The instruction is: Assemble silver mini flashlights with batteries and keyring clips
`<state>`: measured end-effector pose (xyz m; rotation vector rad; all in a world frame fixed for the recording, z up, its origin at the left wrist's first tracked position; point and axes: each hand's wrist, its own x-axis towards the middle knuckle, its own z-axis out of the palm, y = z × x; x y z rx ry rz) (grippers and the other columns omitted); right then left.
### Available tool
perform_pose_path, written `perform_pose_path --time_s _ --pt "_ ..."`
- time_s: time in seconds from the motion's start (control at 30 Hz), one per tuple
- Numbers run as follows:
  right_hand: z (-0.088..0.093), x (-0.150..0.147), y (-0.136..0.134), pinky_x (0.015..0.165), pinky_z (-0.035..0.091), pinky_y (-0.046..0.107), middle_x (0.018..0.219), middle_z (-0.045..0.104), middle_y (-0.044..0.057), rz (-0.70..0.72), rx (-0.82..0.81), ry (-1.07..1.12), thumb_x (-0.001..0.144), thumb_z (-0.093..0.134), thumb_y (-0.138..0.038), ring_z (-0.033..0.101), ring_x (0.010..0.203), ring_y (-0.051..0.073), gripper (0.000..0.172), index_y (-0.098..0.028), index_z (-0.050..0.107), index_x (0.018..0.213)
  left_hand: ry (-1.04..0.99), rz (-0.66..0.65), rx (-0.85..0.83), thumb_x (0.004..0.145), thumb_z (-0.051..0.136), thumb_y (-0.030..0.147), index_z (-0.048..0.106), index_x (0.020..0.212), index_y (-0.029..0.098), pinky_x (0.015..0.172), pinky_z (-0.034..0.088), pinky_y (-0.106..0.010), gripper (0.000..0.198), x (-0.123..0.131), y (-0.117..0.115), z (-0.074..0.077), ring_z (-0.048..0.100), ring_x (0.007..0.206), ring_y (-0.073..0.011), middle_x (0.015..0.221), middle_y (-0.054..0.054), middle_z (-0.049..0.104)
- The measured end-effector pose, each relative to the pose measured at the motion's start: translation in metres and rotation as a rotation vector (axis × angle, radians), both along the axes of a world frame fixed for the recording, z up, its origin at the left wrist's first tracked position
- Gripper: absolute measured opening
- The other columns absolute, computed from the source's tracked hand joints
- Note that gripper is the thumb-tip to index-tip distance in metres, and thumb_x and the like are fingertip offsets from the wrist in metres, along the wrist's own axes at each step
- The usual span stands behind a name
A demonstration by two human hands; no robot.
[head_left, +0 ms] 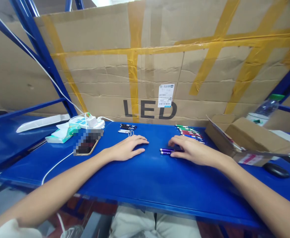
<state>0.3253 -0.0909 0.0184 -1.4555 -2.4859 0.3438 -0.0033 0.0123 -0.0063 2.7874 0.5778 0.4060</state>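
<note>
My left hand (pixel 128 148) rests palm down on the blue table, fingers stretched out and holding nothing. Just beyond it lie some slim silver metal tubes with a ring clip (pixel 123 131) and a few black ones (pixel 125 126). On the right, my right hand (pixel 191 150) curves over slim purple metal tubes (pixel 165 151) that look like small keychain flashlights. Its thumb is beside or touching them, and the fingers stay apart from the thumb; the hand hides the tubes' right ends. Behind this hand is a row of similar green, red and blue tubes (pixel 188 131).
A phone (pixel 88 143), tissue pack (pixel 60 135) and white power strip (pixel 92 122) with cables lie left. To the right are an open cardboard box (pixel 254 138), a black mouse (pixel 276 170) and a plastic bottle (pixel 264 109). A large taped carton (pixel 105 76) stands along the back.
</note>
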Motion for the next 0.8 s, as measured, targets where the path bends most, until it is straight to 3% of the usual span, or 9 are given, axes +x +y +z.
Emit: perform_pose_path --time_s 0.47,0.8 --pt "-0.008 -0.014 -0.001 0.095 0.05 0.043 0.115 0.069 0.011 0.066 0.047 -0.012 0.113 0.05 -0.044 0.063 0.106 0.03 0.025 -0.023 0.066 0.114 -0.005 -0.017 0.002 0.114 0.05 0.046 0.066 0.147 0.027 0.128 0.042 -0.048 0.042 0.001 -0.002 0.002 0.06 0.144 -0.0289 0.153 -0.011 0.064" --pt "-0.014 -0.019 -0.002 0.098 0.049 0.046 0.115 0.068 0.012 0.096 0.141 -0.067 0.116 0.044 -0.04 0.062 0.107 0.03 0.03 -0.023 0.067 0.125 -0.003 -0.02 0.012 0.114 0.052 0.041 0.067 0.145 0.024 0.128 0.042 -0.048 0.039 0.002 -0.001 0.0 0.059 0.144 -0.029 0.153 -0.012 0.064"
